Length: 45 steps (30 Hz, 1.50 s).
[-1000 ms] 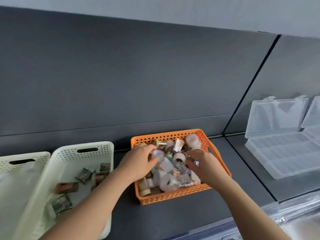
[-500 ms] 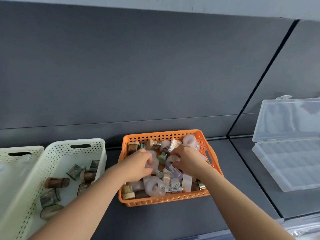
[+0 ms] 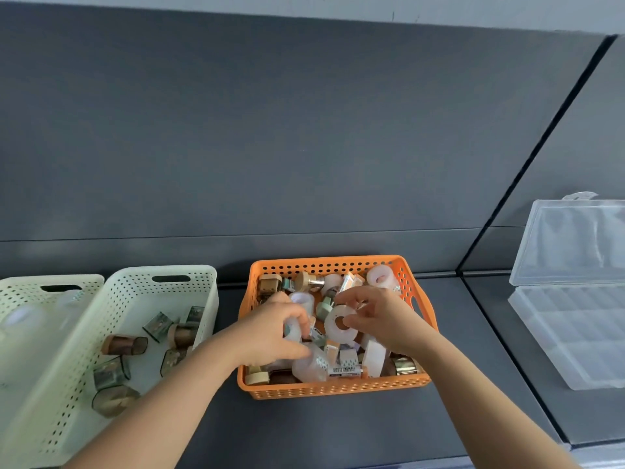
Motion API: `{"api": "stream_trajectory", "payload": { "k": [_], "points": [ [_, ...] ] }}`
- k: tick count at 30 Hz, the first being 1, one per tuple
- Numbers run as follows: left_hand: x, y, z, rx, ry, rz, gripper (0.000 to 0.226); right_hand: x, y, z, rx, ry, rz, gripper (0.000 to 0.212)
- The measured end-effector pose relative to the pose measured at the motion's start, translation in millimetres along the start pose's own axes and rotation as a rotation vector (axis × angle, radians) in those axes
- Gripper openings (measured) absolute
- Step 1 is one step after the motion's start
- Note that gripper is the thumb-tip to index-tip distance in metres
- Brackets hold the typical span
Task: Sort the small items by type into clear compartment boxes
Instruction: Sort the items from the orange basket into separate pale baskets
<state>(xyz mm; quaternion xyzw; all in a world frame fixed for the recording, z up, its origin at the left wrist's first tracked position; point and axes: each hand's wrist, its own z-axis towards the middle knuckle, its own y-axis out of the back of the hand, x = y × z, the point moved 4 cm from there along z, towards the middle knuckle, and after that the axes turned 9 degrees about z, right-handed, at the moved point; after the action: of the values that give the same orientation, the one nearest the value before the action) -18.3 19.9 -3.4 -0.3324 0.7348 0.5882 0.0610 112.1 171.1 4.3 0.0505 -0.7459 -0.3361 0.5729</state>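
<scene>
Right hand has shifted rightward, its fingers pinching a white tape roll.

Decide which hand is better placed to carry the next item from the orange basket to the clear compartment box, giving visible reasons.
Right. The right hand pinches a white tape roll, and the clear compartment box lies right of the orange basket; the left hand is farther from that box.

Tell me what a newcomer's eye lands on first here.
The bright orange basket at centre, heaped with mixed small items, grabs first, with the left hand and right hand in it, the right pinching a white tape roll. A pale green basket sits left of it, an open clear compartment box far right.
</scene>
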Motion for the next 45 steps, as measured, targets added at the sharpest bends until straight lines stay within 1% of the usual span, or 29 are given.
{"api": "stream_trajectory", "payload": {
  "k": [4,7,11,14,17,22,25,28,30,32,34,38,41,43,45],
  "points": [
    [-3,-11,7,0.015,-0.037,0.104,0.027,-5,-3,-5,-0.017,-0.032,0.032,0.026],
    [-4,-13,11,-0.012,-0.041,0.173,0.024,-5,-4,-8,-0.042,-0.038,0.045,0.026],
    [4,-1,3,-0.165,-0.020,0.160,0.016,-1,-4,-10,-0.078,-0.033,0.082,0.021],
    [13,17,-16,-0.320,0.024,0.112,0.014,12,-6,-11,-0.128,0.014,0.131,0.017],
    [29,33,-46,-0.468,0.104,0.085,0.014,28,-22,-3,-0.131,0.061,0.166,0.018],
    [78,41,-115,-0.628,0.261,-0.039,0.014,72,-74,17,-0.057,0.130,0.168,0.016],
    [119,47,-158,-0.686,0.382,-0.065,0.011,103,-115,30,-0.033,0.174,0.172,0.016],
    [171,59,-202,-0.727,0.527,-0.016,0.012,132,-163,46,0.007,0.204,0.210,0.023],
    [211,68,-229,-0.712,0.639,0.099,0.016,152,-194,55,0.032,0.196,0.243,0.024],
    [248,72,-248,-0.615,0.718,0.224,0.018,170,-221,62,0.050,0.191,0.267,0.022],
    [277,72,-258,-0.506,0.728,0.287,0.019,185,-245,68,0.060,0.195,0.267,0.022],
    [306,65,-259,-0.327,0.620,0.366,0.017,210,-284,75,0.078,0.190,0.236,0.022],
    [313,58,-253,-0.263,0.498,0.325,0.017,223,-306,79,0.083,0.190,0.164,0.025],
    [319,54,-253,-0.219,0.464,0.283,0.017,228,-317,82,0.087,0.202,0.083,0.025],
    [325,54,-257,-0.222,0.453,0.187,0.016,231,-328,84,0.103,0.215,-0.006,0.024]
  ]
}}
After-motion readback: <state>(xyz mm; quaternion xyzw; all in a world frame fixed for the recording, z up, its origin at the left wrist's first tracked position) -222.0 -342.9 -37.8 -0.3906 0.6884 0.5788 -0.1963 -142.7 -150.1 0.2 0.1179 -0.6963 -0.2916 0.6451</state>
